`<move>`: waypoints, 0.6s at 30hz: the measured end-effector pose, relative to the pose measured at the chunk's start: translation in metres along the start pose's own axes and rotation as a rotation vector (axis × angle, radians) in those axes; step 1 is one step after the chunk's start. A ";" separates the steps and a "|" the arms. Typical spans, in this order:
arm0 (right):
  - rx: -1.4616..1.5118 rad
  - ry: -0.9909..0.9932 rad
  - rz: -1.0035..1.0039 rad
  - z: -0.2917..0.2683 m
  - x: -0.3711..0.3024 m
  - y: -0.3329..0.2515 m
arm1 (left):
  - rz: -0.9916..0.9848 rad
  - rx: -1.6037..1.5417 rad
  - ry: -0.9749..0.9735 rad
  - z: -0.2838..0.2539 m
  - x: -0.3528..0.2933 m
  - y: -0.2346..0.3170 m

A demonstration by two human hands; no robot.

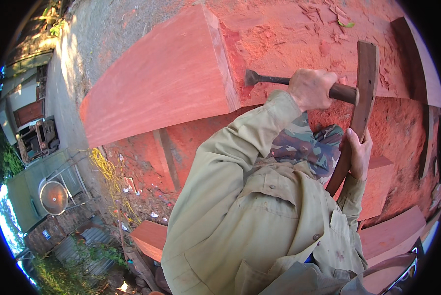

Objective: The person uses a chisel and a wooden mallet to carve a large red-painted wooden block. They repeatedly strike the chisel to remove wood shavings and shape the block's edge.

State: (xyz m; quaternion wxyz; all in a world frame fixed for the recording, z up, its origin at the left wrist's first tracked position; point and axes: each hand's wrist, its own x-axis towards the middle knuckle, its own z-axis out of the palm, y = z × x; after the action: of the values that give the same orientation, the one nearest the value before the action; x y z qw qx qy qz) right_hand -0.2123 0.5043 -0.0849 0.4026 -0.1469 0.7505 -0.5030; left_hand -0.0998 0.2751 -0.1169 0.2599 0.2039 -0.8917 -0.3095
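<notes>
My left hand [313, 89] is closed around a chisel with a dark metal shank and a brown wooden handle [342, 93]. The chisel's flared dark blade [251, 77] meets the reddish timber beside the end of a raised wooden block [161, 78]. In my right hand [359, 153] is a long, slightly curved dark wooden mallet [366, 73], held by its narrower lower part. Its side touches, or nearly touches, the butt of the chisel handle. The left fingers' undersides are hidden.
Wood chips [336, 34] and red dust cover the timber. Another upright board [422, 64] stands at the far right. Yellow cord [107, 172] lies on the ground at left, near a round fan-like object [54, 198]. Timber pieces [395, 236] lie at lower right.
</notes>
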 end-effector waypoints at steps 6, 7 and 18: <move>-0.044 0.013 -0.069 0.002 0.008 -0.021 | -0.089 0.123 -0.020 0.016 -0.001 -0.040; -0.035 0.023 -0.083 0.001 0.011 -0.026 | -0.071 0.104 0.002 0.016 0.000 -0.042; 0.043 0.174 -0.257 -0.015 0.028 -0.091 | -0.028 0.007 0.162 -0.011 0.010 -0.045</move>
State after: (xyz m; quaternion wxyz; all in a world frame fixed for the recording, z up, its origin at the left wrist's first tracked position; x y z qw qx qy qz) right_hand -0.2582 0.4552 -0.0159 0.2715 -0.1888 0.7467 -0.5771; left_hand -0.0923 0.2325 -0.1359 0.3261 0.2415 -0.8660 -0.2922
